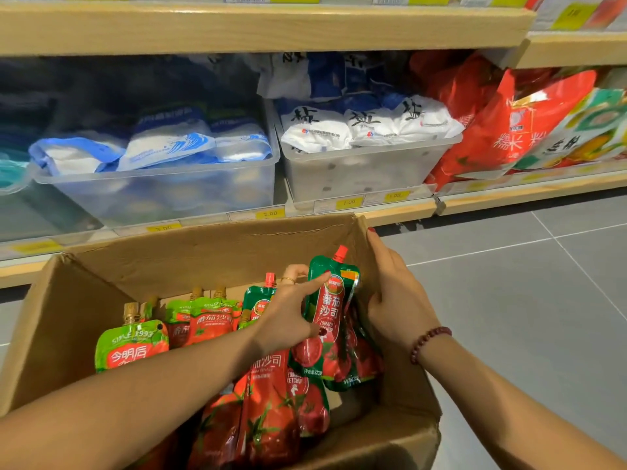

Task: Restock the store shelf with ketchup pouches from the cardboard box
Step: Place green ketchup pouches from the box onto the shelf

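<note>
An open cardboard box [203, 252] stands on the floor in front of the low shelf [400, 212]. Several ketchup pouches lie and stand inside it, red and green with spouts. My left hand [288, 313] grips one dark-green ketchup pouch [330, 320] with a red cap, lifted upright near the box's right wall. My right hand [397, 293] rests against the inside of that right wall beside the pouch, fingers fairly straight, index finger up at the rim. Light-green pouches [132, 340] with gold caps stand at the box's left.
Two clear plastic bins on the shelf hold blue-white bags [163, 147] and white salt bags [369, 127]. Red flour bags [509, 130] lean at the right. An upper shelf board [264, 25] hangs above. Grey tiled floor [543, 283] lies right of the box.
</note>
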`<state>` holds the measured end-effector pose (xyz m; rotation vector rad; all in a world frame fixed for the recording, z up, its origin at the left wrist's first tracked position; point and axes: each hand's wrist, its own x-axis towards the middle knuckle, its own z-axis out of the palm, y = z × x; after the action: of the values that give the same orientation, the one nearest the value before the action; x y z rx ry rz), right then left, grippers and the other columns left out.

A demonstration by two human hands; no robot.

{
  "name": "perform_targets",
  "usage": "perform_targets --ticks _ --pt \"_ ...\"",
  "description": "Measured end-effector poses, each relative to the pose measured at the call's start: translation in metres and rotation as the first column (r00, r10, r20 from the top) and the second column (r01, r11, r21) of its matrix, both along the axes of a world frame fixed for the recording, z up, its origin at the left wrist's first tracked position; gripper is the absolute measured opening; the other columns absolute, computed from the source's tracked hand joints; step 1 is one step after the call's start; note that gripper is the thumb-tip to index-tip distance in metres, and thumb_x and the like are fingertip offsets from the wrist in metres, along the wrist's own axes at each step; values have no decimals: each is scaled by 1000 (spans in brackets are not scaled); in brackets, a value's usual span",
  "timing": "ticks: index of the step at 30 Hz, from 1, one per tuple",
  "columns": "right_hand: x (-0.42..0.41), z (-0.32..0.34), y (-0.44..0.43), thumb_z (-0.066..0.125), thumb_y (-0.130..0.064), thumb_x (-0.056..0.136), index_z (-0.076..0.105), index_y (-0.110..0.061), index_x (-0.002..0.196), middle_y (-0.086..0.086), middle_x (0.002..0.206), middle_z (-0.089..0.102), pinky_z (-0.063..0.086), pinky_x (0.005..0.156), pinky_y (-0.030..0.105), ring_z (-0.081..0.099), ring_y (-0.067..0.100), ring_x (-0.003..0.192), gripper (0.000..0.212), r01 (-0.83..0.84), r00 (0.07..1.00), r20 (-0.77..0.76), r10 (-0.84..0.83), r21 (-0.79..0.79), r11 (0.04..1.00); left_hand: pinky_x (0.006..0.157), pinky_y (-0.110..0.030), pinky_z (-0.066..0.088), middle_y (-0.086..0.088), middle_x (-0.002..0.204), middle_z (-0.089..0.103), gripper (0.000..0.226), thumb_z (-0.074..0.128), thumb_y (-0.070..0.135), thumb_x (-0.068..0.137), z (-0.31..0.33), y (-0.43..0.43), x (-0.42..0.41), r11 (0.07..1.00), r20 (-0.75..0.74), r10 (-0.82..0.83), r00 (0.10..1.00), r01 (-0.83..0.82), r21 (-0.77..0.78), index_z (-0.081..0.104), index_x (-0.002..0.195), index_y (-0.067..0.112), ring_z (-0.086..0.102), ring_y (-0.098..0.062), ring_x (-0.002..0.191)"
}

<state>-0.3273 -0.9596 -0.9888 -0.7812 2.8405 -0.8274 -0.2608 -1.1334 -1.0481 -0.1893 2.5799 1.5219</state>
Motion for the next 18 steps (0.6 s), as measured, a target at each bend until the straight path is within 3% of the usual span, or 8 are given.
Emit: perform_targets --ticks 3,4,7,10,13,16,18 --pt "1 -1 1 64 -1 78 11 -26 149 5 142 43 49 88 32 55 23 115 92 -24 1000 -14 24 -16 1000 94 -14 42 8 124 27 86 79 -5 64 8 1 0 1000 -85 6 996 -6 -6 45 138 24 36 -9 118" --pt "0 -2 2 63 -1 78 10 -29 149 4 143 41 49 89 32 53 23 117 92 -18 1000 10 19 -29 999 94 -17 45 12 122 28 85 79 -5 64 10 2 0 1000 -115 22 993 -20 16 47 137 25 39 -8 116" --pt "-3 -1 2 59 -7 79 7 -40 146 -3 147 35 46 93 34 45 21 126 91 31 988 150 -19 -83 996 80 -6 47 28 119 26 85 80 -6 64 23 2 -1 994 -184 94 978 -82 72 46 132 32 45 4 108" --pt "-2 -1 4 61 -25 80 4 -45 144 -5 149 32 44 95 36 41 19 129 88 9 987 163 3 -77 997 80 -7 48 28 118 29 85 80 -8 62 41 -5 -3 986 -250 162 954 -145 86 47 129 33 40 16 108" --pt "-2 7 3 65 -43 79 7 -39 147 -6 152 24 37 105 38 29 18 136 90 -54 993 105 60 -66 996 82 -19 54 17 119 36 85 79 -12 60 64 -16 -3 971 -325 234 916 -206 118 50 128 30 40 6 111" --pt "-7 35 -5 71 -51 72 13 -44 145 -11 147 27 31 108 32 27 10 136 94 -159 973 127 192 -227 961 81 -9 48 8 123 37 85 80 -8 60 95 -28 -5 969 -395 249 885 -229 97 49 124 38 45 4 110" --pt "-11 63 -15 77 -53 66 11 -54 142 -20 145 28 33 105 29 29 3 134 101 -217 931 199 304 -368 904 85 -9 46 8 127 34 82 80 -4 64 121 -34 -8 967 -418 255 872 -242 84 47 123 43 44 -2 115"
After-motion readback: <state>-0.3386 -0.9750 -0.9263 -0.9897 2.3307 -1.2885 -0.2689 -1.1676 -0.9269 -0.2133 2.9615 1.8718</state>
